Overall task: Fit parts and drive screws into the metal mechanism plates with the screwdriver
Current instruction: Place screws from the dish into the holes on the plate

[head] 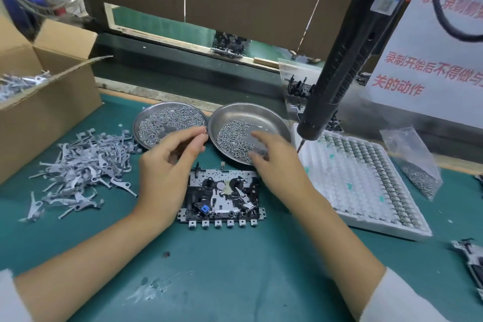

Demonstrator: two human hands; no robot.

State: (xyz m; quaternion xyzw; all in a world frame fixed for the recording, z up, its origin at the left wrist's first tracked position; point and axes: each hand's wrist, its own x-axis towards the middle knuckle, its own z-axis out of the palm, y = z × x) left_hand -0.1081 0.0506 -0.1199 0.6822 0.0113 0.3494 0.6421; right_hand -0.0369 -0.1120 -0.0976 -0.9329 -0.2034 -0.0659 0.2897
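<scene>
Mechanism plate (222, 198) flat on green mat (235, 269), near edge of two screw dishes. Left hand (167, 165) above plate's left end, thumb and forefinger pinched together, contents too small to tell; right hand (274, 162) over right dish (271, 117), fingers loosely curled, holding nothing visible. Screwdriver (347, 60) hung unheld, tip beside white tray (366, 191).

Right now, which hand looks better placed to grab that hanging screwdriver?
Probably the right hand: it hovers over the right screw dish, just beside the hanging screwdriver. The left hand sits farther away, near the left dish.
</scene>
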